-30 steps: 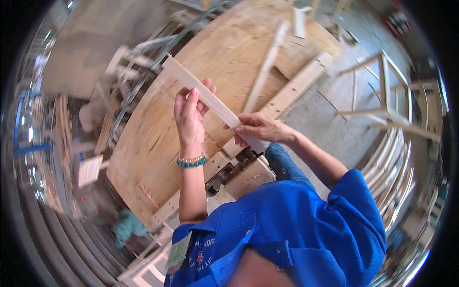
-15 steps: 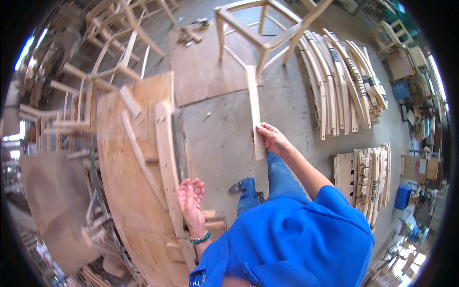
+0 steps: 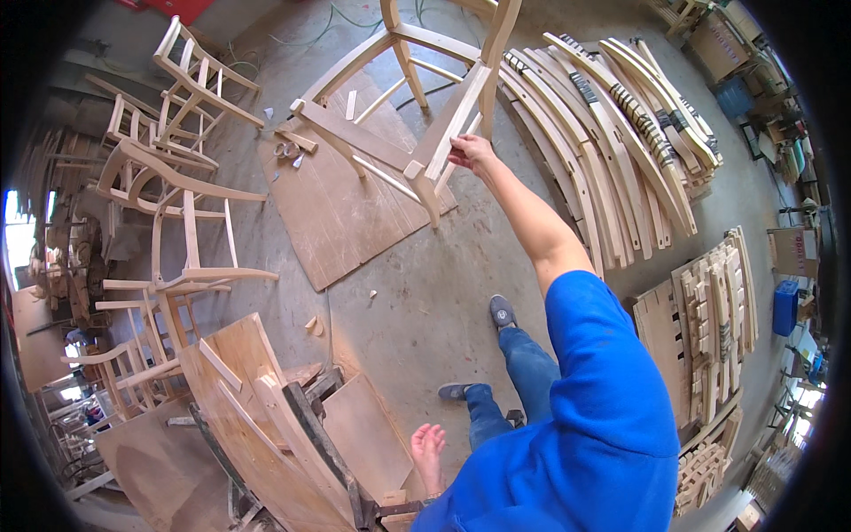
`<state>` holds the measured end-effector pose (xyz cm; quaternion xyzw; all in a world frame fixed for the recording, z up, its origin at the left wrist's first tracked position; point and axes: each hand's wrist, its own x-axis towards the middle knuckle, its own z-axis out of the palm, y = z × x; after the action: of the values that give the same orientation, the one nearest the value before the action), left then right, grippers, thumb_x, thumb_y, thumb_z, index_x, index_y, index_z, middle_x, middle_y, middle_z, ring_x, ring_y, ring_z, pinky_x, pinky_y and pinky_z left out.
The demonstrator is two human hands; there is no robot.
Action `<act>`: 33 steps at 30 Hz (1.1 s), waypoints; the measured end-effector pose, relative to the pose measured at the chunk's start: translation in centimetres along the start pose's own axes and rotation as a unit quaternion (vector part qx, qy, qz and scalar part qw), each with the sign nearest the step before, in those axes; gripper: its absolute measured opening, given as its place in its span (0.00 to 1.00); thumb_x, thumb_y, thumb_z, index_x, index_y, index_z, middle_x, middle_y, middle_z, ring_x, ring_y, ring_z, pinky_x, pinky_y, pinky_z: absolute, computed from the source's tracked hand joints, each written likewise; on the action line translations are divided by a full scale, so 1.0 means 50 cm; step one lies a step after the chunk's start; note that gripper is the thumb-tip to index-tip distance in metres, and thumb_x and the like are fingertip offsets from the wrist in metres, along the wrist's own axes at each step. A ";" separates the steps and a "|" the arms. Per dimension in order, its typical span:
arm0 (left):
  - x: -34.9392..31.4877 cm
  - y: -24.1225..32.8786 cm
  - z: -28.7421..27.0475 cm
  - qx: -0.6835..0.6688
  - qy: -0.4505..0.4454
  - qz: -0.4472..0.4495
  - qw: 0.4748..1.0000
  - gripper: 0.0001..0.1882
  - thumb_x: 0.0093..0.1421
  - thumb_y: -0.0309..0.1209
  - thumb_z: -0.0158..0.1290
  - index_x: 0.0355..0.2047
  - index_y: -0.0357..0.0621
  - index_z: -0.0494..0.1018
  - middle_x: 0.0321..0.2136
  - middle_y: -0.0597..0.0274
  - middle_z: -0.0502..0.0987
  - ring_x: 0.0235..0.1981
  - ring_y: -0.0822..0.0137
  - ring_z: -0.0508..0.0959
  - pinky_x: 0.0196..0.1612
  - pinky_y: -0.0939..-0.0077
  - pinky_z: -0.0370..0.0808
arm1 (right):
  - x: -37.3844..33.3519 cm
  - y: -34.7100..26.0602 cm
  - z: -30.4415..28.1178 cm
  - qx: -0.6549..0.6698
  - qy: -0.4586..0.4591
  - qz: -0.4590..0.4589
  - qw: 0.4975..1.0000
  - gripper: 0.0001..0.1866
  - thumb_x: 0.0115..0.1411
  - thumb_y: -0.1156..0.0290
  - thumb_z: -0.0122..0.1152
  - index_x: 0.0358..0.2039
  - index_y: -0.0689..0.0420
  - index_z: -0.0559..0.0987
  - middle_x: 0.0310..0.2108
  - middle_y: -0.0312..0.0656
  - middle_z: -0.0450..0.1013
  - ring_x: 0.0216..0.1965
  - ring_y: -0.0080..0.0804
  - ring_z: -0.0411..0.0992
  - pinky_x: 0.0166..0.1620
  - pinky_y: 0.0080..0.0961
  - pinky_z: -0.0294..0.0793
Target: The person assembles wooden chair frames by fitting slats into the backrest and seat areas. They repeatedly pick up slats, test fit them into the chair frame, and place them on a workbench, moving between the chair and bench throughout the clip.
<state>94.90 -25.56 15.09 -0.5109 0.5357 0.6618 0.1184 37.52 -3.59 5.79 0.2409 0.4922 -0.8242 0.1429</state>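
My right hand (image 3: 472, 152) reaches forward with its fingers closed on the edge of a pale wooden slat (image 3: 454, 122). The slat lies along the near right side of an unfinished wooden chair frame (image 3: 350, 133), touching it or very close to it. The chair frame has no seat panel and stands ahead of me. My left hand (image 3: 428, 450) hangs low beside my body, empty, with its fingers loosely apart. The workbench board (image 3: 257, 443) is to the left of it.
A brown sheet (image 3: 346, 213) with scissors (image 3: 286, 151) and small offcuts lies under the chair frame. Several bare chairs (image 3: 191, 199) stand on the left. Stacked curved wooden legs (image 3: 585, 133) and bundled parts (image 3: 709, 310) lie on the right. A blue bin (image 3: 785, 306) sits at far right.
I have stepped forward and away from the workbench. My right hand has carried the slat up to the chair frame's side. My left hand has lowered beside me.
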 end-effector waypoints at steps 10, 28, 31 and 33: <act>0.018 0.025 0.091 0.090 -0.002 0.026 0.996 0.14 0.63 0.30 0.49 0.47 0.36 0.65 0.40 0.59 0.74 0.40 0.73 0.74 0.45 0.80 0.71 | 0.157 -0.035 -0.012 0.013 0.043 0.045 0.998 0.09 0.54 0.72 0.65 0.31 0.61 0.74 0.25 0.43 0.75 0.24 0.32 0.76 0.26 0.26 0.82; 0.231 -0.091 -0.046 0.097 0.194 0.033 0.976 0.10 0.65 0.31 0.47 0.43 0.39 0.70 0.38 0.62 0.76 0.40 0.72 0.76 0.43 0.78 0.72 | -0.336 0.549 -0.321 -0.162 -0.005 0.394 0.905 0.08 0.60 0.68 0.49 0.30 0.57 0.74 0.22 0.34 0.70 0.21 0.22 0.68 0.23 0.23 0.68; 0.306 -0.113 -0.122 0.009 0.336 0.004 0.942 0.12 0.66 0.33 0.45 0.45 0.40 0.69 0.39 0.63 0.75 0.39 0.72 0.75 0.40 0.79 0.72 | -0.506 0.699 -0.397 -0.152 -0.023 0.508 0.847 0.13 0.64 0.66 0.45 0.39 0.63 0.72 0.30 0.43 0.74 0.27 0.30 0.73 0.31 0.29 0.77; 0.367 -0.139 -0.185 -0.015 0.429 0.001 0.903 0.13 0.66 0.35 0.45 0.46 0.40 0.67 0.39 0.62 0.75 0.39 0.71 0.76 0.38 0.80 0.72 | -0.573 0.764 -0.429 -0.123 0.043 0.535 0.835 0.12 0.65 0.66 0.44 0.41 0.62 0.68 0.29 0.42 0.74 0.26 0.29 0.72 0.31 0.29 0.79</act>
<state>96.64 -37.63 -2.83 -0.7464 0.5256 0.3866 -0.1310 85.22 -2.89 -15.75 0.4818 0.3899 -0.5409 0.5685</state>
